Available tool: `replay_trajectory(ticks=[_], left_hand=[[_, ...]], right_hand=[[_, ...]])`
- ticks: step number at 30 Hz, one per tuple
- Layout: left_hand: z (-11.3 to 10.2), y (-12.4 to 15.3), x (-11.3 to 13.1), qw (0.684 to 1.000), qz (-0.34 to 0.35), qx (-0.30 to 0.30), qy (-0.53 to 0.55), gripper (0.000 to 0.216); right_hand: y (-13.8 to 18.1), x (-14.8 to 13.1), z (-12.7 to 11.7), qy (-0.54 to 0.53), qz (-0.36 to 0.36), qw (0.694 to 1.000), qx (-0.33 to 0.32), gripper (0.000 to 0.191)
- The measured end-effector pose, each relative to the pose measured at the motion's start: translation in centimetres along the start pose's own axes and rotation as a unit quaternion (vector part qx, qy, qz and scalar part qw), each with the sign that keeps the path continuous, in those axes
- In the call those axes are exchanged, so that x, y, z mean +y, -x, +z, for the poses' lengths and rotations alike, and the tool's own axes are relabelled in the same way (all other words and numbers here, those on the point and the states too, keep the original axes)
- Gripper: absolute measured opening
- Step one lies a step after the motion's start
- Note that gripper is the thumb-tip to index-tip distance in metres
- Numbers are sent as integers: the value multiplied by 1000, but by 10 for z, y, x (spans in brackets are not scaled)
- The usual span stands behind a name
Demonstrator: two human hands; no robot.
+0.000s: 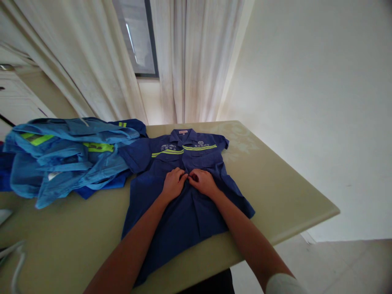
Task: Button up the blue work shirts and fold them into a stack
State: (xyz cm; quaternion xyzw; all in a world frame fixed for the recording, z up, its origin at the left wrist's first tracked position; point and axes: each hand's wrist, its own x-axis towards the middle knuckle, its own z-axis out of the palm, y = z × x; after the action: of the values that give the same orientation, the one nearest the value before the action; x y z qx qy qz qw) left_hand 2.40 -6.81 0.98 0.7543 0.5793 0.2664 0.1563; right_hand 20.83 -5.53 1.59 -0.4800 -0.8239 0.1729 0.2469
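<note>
A dark blue short-sleeved work shirt [196, 208] lies face up on the table, collar at the far end. Yellow-green reflective strips cross its chest, with pale lettering above them. At the middle of its front, my left hand [175, 182] and my right hand [202, 181] meet with fingertips nearly touching. Both pinch the cloth along the front opening. Any button between the fingers is too small to make out.
A heap of light blue clothes [73, 151] with reflective strips lies left of the shirt. The table [275, 196] has a corner at the right. A white cord [18, 261] shows at the lower left. Curtains [202, 61] hang behind, and a wall [318, 102] stands to the right.
</note>
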Motion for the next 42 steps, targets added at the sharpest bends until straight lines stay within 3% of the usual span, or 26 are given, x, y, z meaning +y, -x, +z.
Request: replay_trajectory(ticks=[7,14,19,23,26,29,32,37,42], left_hand=[[-2,-2,-4,999,13,-1,33,26],[4,-2,0,998,30,31,-49,31],[3,-28,-5,992,33,21,-117,42],[0,-50,-17,989,17,-6,-146,44],[-4,-55,-19,986,33,29,-161,40],[-9,-46,-8,979,98,87,-153,34],[-11,-22,11,978,136,116,-109,31],[-2,29,29,988,141,36,-59,31],[7,42,21,993,101,-19,-61,40]], right_hand=[[9,-22,-4,59,136,989,-22,21],[-3,-8,2,68,142,987,24,14],[-28,-1,-11,59,170,982,48,20],[-4,-28,-16,96,175,980,19,49],[26,-43,-10,121,169,978,-6,41],[37,-37,-7,94,175,980,24,28],[29,-16,-10,-13,175,983,52,27],[22,9,-18,-169,115,978,41,32],[30,-1,-22,-88,52,995,17,28]])
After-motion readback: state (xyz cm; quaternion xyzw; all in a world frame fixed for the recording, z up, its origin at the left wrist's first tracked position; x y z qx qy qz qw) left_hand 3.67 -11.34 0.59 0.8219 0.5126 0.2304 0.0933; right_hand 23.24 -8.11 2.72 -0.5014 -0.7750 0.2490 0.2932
